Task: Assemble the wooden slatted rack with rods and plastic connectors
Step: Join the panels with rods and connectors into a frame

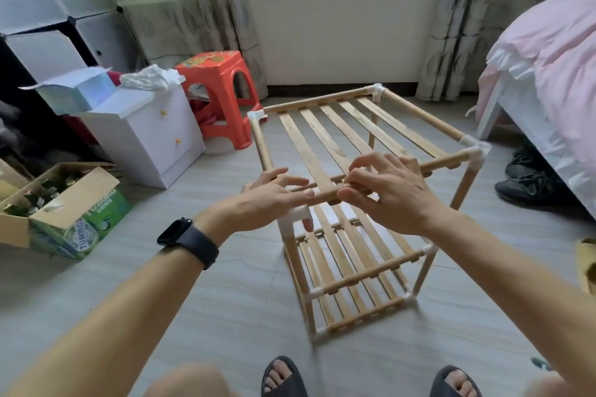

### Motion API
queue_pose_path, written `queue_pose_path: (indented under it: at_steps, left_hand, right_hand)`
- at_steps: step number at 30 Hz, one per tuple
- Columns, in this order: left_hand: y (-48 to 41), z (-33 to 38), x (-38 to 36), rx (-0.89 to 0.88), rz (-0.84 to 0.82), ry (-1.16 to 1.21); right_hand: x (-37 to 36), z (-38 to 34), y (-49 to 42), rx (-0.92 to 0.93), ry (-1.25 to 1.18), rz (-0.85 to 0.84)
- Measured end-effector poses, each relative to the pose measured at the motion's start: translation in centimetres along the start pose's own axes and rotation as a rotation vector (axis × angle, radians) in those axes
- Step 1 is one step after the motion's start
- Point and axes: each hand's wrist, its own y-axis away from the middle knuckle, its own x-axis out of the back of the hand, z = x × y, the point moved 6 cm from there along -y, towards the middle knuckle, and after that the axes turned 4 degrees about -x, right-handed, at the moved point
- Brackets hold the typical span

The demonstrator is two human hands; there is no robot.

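On the floor (225, 284) stands the wooden slatted rack (354, 138). A bed (548, 58) lies to its right, and a white cabinet (145, 138), red stool (222, 90) and cardboard box (64, 203) to its left. The right hand (387, 190) curls round the rack's near top rod (322, 196). The left hand (274, 200) rests straight-fingered over the near-left plastic connector (295, 214).

Black square-faced wristwatch (186, 239); dark open-toed slippers (284, 379)
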Motion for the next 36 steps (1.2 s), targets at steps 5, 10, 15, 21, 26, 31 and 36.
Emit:
queue_pose_path:
  at_steps: [5, 10, 15, 21, 26, 31, 36]
  left_hand:
    - [0.1, -0.1, -0.5, -0.064, 0.000, 0.131]
    - [0.7, 2.8, -0.5, -0.109, 0.353, -0.099]
    - [0.8, 2.9, -1.4, -0.182, 0.804, 0.418]
    - [0.3, 4.8, -2.5, -0.159, 0.823, 0.501]
    - [-1.0, 11.3, -6.2, -0.372, 0.488, 0.303]
    - [-3.2, 7.6, -0.7, -0.152, 0.711, 0.096]
    - [-5.1, -0.4, 6.4, 0.295, 0.685, -0.094]
  right_hand:
    - [0.1, 0.5, 0.8, -0.017, -0.021, -0.041]
    - [-0.7, -0.8, 1.0, -0.041, 0.013, -0.035]
    - [-1.4, -1.2, 0.7, -0.052, 0.077, -0.049]
    - [-0.8, 0.6, 0.5, -0.109, 0.029, -0.074]
    - [2.6, 6.2, 0.9, -0.399, -0.059, 0.054]
    - [7.7, 10.1, 4.1, -0.627, 0.118, 0.167]
    - [6.7, 4.3, 4.8, -0.448, 0.101, 0.038]
